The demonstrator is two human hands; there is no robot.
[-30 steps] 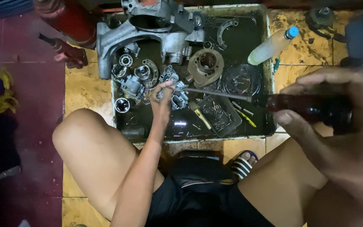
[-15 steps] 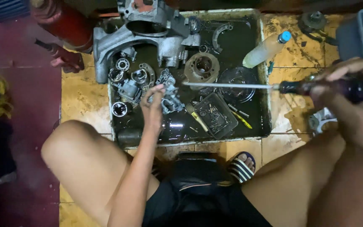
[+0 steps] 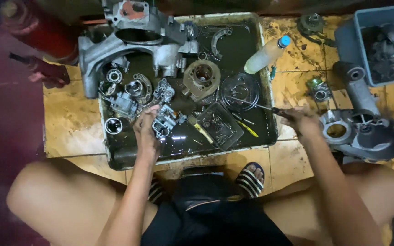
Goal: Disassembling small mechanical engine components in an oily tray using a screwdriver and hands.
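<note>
Carburettor (image 3: pixel 164 122) sits near the front-left of the oily metal tray (image 3: pixel 264 82), the left hand (image 3: pixel 146 130) curled on it, fingers pinching its body. Right hand (image 3: pixel 302 120), at the tray's right edge, closes in a fist around a screwdriver (image 3: pixel 251 105) whose tip lies over a round cover. Steadying the part firmly and seating the blade squarely before turning would seem wise. Tray rests on stained yellow floor tiles (image 3: pixel 69 127); a grey bin (image 3: pixel 375 41) stands at the far right.
</note>
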